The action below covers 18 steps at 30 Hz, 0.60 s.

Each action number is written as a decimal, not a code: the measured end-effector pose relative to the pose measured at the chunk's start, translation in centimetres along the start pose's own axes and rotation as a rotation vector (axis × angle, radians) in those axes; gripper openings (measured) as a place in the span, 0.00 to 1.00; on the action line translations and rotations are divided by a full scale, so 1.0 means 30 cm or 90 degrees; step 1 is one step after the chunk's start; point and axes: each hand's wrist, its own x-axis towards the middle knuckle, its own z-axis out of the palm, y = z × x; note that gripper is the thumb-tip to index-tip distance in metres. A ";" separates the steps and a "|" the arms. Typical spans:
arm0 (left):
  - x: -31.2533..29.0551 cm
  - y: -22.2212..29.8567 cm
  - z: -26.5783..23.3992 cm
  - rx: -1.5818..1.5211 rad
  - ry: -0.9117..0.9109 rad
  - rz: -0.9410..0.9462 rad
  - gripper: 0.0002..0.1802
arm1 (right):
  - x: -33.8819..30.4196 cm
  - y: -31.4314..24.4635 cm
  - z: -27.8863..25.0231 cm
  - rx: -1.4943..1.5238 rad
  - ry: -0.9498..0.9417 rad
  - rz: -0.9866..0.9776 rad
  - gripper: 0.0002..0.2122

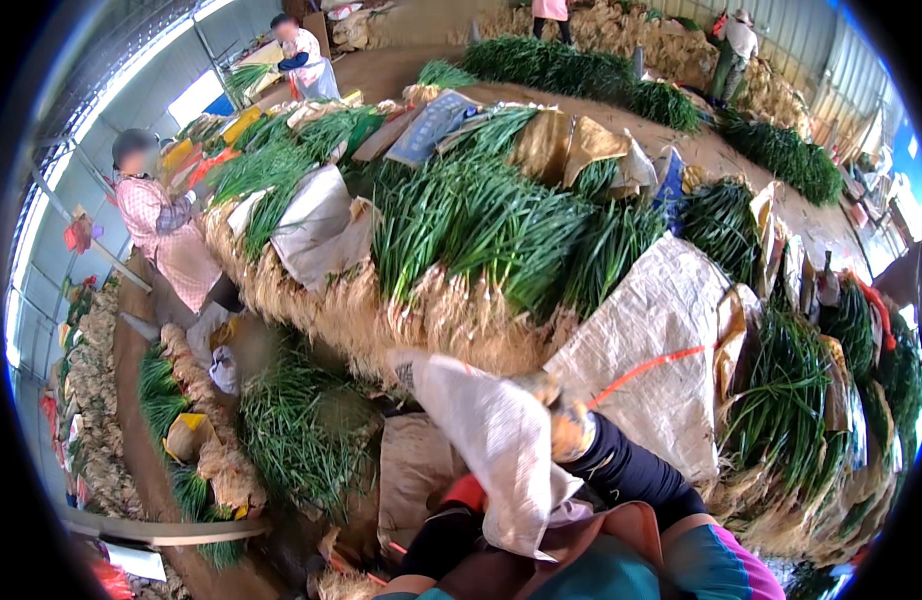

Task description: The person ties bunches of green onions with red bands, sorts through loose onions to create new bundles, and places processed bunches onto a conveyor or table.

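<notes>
A white woven sack [491, 430] is up in front of me, blurred by motion, its lower end hanging near my lap. My right hand [569, 428], in a stained yellowish glove below a dark sleeve, is right beside the sack's edge; its fingers are smeared, so their grip is unclear. My left arm reaches up behind the sack, with a red patch [465, 492] showing on it; the sack hides that hand. Past my right hand, a large whitish woven sheet [651, 350] with an orange strap [646, 370] covers part of a pile of green onions [491, 220], roots toward me.
More green onions [306, 420] lie low at the left, and others [781, 380] at the right. A brownish sheet [416, 480] hangs by my left arm. One person in pink check [161, 230] stands left of the pile; another [306, 60] holds green onions farther back.
</notes>
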 end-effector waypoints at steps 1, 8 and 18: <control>0.034 0.013 0.048 0.025 -0.028 -0.008 0.20 | 0.020 -0.010 -0.032 0.001 0.031 -0.002 0.16; 0.212 0.193 0.242 0.090 -0.157 -0.030 0.20 | 0.162 -0.084 -0.279 0.037 0.321 -0.071 0.20; 0.341 0.687 0.075 0.059 0.027 0.328 0.23 | 0.327 0.001 -1.054 0.120 0.676 -0.232 0.25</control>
